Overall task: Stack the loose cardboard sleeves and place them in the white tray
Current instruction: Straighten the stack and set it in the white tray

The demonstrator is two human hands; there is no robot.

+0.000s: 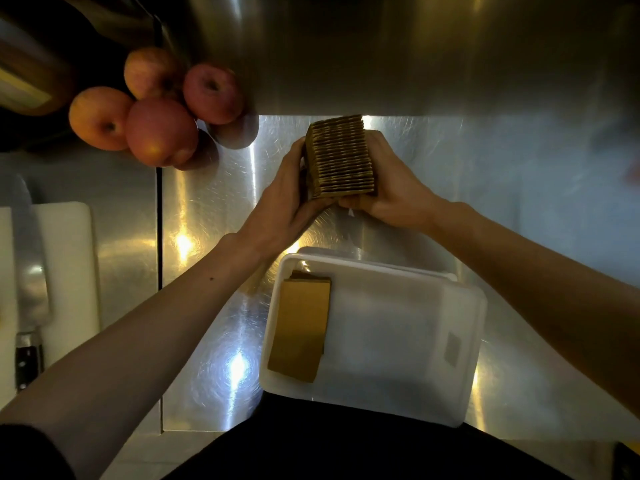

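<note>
Head view: both hands, left [284,188] and right [391,188], clamp a thick stack of sleeves [341,157] at frame centre, above the steel surface [214,209]. Squaring-up looks finished; next, lower it into the white tray [464,341] beside the sleeves already inside [301,330].

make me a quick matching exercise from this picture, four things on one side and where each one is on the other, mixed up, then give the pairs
Things
1. stack of cardboard sleeves
2. flat cardboard pieces
3. apples
4. knife

Places
A. on the white cutting board at the far left
B. held between the left hand and the right hand, above the metal counter
C. piled at the upper left of the counter
D. lying inside the white tray, along its left side

Pairs: 1-B, 2-D, 3-C, 4-A
</note>
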